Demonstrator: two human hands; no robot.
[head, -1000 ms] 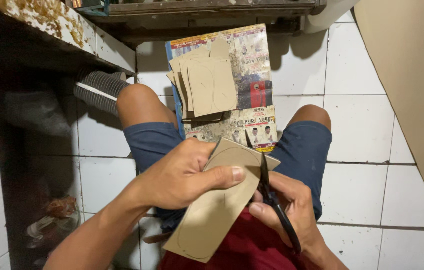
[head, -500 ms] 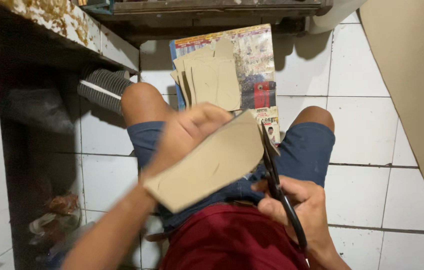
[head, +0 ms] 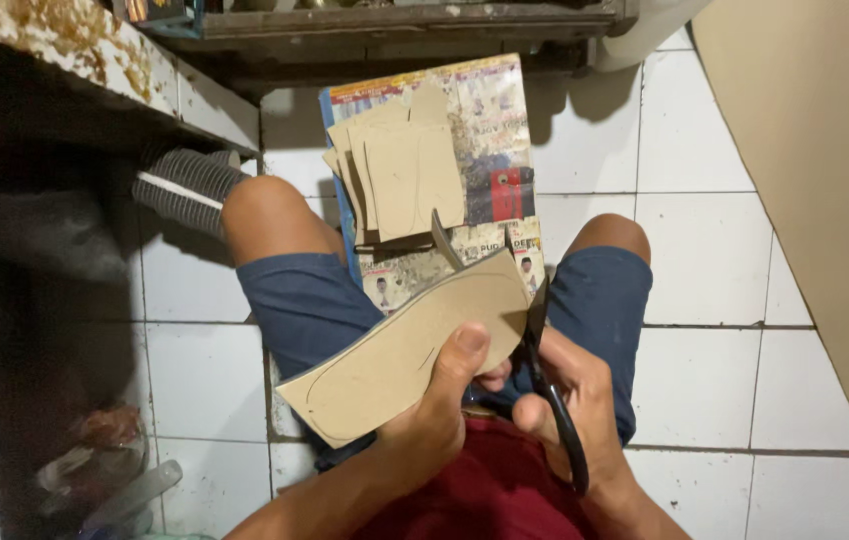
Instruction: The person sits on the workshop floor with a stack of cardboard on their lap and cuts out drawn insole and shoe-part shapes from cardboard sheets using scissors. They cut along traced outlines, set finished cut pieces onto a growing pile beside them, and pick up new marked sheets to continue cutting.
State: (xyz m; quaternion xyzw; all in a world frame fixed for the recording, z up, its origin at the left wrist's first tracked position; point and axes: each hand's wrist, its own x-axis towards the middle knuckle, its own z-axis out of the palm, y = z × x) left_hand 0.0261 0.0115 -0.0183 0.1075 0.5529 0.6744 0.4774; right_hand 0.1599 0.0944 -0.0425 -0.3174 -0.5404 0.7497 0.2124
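Single head-worn view, straight down, close over lap and tiled floor (head: 705,380)

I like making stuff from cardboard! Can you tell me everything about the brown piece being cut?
The cardboard piece is flat, tan and long, rounded like a shoe sole, with a thin curved line drawn on it. It is held tilted over the person's lap. The left hand pinches its lower edge, thumb on top. The black scissors in the right hand meet its right edge, where a thin strip curls upward.

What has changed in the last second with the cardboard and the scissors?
The left hand has turned the cardboard piece, swinging its long end from low centre out to the left. The scissors in the right hand now cut at its right edge, curling off a strip. The stack of cut pieces stayed put.
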